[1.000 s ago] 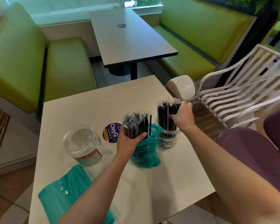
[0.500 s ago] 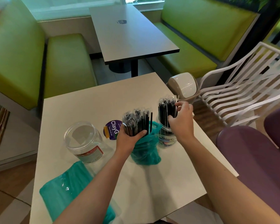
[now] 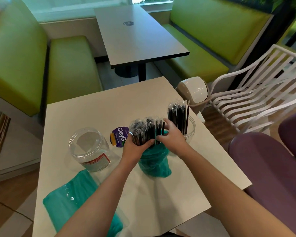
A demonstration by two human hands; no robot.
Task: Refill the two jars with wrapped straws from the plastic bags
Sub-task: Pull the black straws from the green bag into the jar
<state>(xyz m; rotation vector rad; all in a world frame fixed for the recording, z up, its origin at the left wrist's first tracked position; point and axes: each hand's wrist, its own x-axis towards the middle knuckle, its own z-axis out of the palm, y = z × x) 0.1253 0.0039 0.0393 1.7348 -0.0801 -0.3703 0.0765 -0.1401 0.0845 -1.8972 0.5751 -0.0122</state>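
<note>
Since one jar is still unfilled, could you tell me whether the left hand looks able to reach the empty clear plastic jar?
Probably yes: the empty clear plastic jar stands unobstructed beside the left hand, though that hand grips the bundle of black wrapped straws.

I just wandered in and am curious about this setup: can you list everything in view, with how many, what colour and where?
jars: two, clear; an empty one at table left, one holding black wrapped straws at table right.
straw bundle: one, black in clear wrap, standing in the middle bag.
plastic bags: two, teal; one mid-table, one flat at the near left corner.
lid: one, purple, between the empty jar and the bundle.
table: one, cream, in front.
far table: one, grey-brown, behind.
benches: two, green, flanking the far table.
bin: one, beige, right of the table.
chair: one, white slatted, far right.
left hand: grips the bundle.
right hand: reaches into the bundle.
</note>
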